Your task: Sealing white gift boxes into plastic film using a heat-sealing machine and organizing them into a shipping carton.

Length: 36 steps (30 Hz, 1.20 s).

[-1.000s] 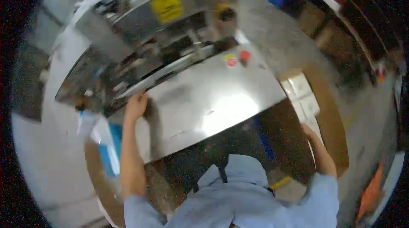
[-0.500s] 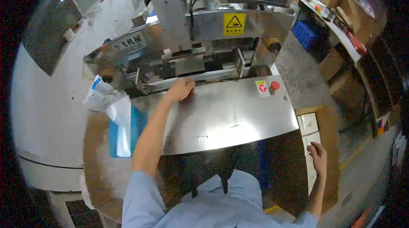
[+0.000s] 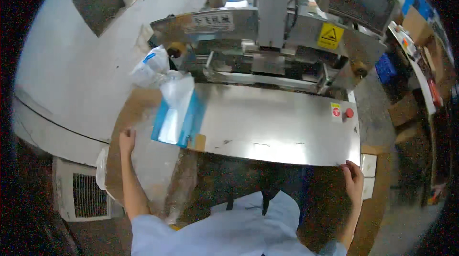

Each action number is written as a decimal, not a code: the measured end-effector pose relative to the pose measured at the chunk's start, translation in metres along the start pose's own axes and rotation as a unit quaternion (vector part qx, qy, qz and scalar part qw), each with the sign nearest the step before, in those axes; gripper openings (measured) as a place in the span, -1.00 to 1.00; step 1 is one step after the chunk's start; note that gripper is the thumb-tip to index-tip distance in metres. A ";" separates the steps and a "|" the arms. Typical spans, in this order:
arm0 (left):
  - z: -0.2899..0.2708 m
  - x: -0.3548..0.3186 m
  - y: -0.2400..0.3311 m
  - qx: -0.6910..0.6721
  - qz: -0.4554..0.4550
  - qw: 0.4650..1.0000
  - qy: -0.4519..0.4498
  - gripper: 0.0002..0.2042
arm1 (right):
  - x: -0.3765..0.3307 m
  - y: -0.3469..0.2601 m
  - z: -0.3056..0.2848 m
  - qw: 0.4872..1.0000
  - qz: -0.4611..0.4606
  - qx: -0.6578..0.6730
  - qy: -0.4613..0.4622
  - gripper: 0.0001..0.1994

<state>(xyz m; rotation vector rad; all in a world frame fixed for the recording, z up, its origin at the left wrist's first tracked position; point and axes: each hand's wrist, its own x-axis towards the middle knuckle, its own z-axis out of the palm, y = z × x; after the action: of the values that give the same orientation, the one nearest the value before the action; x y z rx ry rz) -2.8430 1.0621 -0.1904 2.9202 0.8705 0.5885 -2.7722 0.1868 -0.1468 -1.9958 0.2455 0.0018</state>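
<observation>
My left hand [image 3: 127,142] is over the left wall of a cardboard box [image 3: 138,100] lined with clear plastic. Its fingers are small and smeared, and whether they grip anything does not show. At the front right corner of the metal worktable [image 3: 267,124] is my right hand [image 3: 354,178], thumb and fingers apart, with nothing visible between them. White pieces [image 3: 368,166] lie in a second cardboard box [image 3: 380,196] beside that hand. On the table's left end, a blue tray-like thing [image 3: 196,117] bears a clear plastic bag [image 3: 176,91].
Behind the table stands a press-like machine [image 3: 271,14] with a yellow warning sign [image 3: 330,35] and a monitor [image 3: 363,0]. A red button [image 3: 349,112] sits at the table's right end. Farther right are a blue crate [image 3: 385,68] and a cluttered shelf [image 3: 416,60].
My left hand has moved from the machine's front edge down left to the lined box. My right hand has risen from the white pieces to the table corner. The view has turned left.
</observation>
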 end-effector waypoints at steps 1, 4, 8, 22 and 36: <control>0.010 -0.001 0.054 -0.176 -0.086 0.977 -0.080 -0.71 | -0.004 -0.009 0.001 1.000 0.000 -0.018 0.013 -0.67; -0.002 0.029 0.101 -0.400 -0.083 0.908 -0.098 -0.46 | 0.008 -0.015 0.016 0.997 -0.064 -0.027 -0.040 -0.69; 0.001 0.053 0.231 -0.323 0.086 0.942 0.018 -0.57 | -0.005 -0.059 0.044 0.995 -0.081 0.003 -0.050 -0.72; -0.076 0.007 0.345 -0.367 0.216 0.890 0.165 -0.78 | -0.009 -0.077 0.059 0.989 -0.137 -0.047 -0.006 -0.54; -0.073 -0.218 0.420 -0.526 0.009 0.704 -0.478 -0.78 | -0.025 -0.108 0.142 0.851 -0.494 -0.118 -0.135 -0.87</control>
<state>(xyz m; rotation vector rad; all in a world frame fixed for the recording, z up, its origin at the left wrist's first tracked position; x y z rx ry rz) -2.8195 0.5863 -0.1382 1.6987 0.1830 -0.3836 -2.7623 0.3622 -0.1075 -2.1211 -1.0223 -0.3549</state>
